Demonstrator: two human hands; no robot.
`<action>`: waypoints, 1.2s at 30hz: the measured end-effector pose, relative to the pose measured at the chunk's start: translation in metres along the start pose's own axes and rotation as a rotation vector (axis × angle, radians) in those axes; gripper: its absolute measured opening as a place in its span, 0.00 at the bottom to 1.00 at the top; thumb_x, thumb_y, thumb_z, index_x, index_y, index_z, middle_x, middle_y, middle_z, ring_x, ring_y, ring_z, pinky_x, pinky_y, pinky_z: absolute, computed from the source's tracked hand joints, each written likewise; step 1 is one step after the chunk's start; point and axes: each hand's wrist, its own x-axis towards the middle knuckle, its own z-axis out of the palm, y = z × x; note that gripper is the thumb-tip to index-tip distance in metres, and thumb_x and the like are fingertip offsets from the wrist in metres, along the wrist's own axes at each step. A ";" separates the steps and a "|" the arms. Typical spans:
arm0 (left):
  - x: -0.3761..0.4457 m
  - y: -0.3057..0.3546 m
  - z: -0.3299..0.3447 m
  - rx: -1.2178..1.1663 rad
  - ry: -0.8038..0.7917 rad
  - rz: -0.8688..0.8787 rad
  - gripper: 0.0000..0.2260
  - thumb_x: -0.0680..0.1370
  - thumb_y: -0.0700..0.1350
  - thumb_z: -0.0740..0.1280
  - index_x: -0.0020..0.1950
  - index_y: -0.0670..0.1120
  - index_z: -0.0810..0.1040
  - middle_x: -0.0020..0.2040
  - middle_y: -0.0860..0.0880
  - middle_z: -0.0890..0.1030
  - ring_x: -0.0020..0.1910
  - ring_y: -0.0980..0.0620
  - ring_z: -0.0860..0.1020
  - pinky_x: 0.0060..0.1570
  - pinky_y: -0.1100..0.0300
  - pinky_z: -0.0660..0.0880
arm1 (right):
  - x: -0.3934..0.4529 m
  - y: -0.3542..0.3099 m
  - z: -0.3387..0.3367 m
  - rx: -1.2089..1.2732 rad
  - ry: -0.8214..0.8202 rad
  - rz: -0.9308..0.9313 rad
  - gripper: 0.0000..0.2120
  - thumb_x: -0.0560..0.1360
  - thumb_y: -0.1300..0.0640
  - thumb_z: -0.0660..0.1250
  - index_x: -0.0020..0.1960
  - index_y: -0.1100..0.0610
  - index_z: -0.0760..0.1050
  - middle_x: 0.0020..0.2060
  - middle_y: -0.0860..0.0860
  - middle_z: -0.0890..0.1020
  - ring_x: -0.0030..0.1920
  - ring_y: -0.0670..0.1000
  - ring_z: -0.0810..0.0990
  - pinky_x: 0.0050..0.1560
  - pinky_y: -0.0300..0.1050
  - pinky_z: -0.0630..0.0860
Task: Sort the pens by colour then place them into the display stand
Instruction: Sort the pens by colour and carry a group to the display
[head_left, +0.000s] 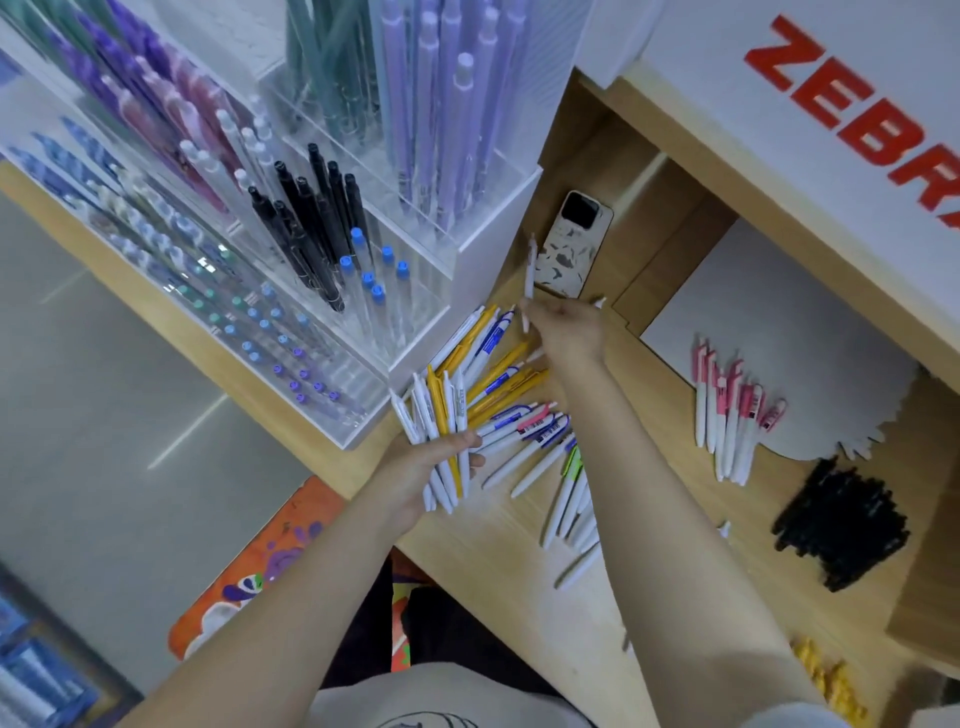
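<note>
My left hand (421, 467) grips a fanned bundle of white and yellow pens (441, 415) over the wooden counter. My right hand (566, 332) pinches a single white pen (530, 270) and holds it upright, just right of the clear acrylic display stand (415, 322). Between the hands lies a mixed heap of yellow, blue-clipped and white pens (509, 395). A group of pink-clipped pens (732, 415) lies to the right. A pile of black pens (841, 525) sits further right, and some yellow pens (826, 680) show at the bottom right.
A phone (571, 244) lies flat behind my right hand. The stand's compartments hold purple, black, blue-capped and pink pens. A white box with red ZEBRA lettering (852, 104) overhangs the counter at the top right. White paper (769, 322) lies under the pink pens.
</note>
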 end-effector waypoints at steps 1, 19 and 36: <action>-0.002 0.000 0.001 -0.016 -0.018 0.007 0.13 0.67 0.47 0.77 0.47 0.41 0.85 0.46 0.43 0.85 0.45 0.48 0.84 0.54 0.52 0.80 | -0.012 0.004 -0.008 0.048 -0.021 -0.001 0.15 0.73 0.47 0.74 0.35 0.57 0.79 0.32 0.56 0.82 0.28 0.49 0.80 0.33 0.41 0.76; -0.006 0.003 0.018 -0.016 -0.024 -0.024 0.08 0.70 0.48 0.75 0.44 0.45 0.87 0.44 0.45 0.86 0.43 0.52 0.84 0.54 0.52 0.78 | -0.022 0.045 -0.020 -0.184 -0.012 -0.243 0.12 0.77 0.52 0.69 0.59 0.54 0.80 0.50 0.51 0.78 0.47 0.47 0.76 0.47 0.36 0.70; -0.027 -0.010 0.016 0.037 -0.154 0.041 0.12 0.68 0.45 0.74 0.50 0.47 0.86 0.51 0.49 0.86 0.52 0.52 0.84 0.57 0.50 0.76 | -0.024 0.051 -0.022 -0.016 0.229 -0.111 0.11 0.75 0.62 0.68 0.57 0.59 0.75 0.39 0.46 0.77 0.42 0.48 0.77 0.37 0.35 0.72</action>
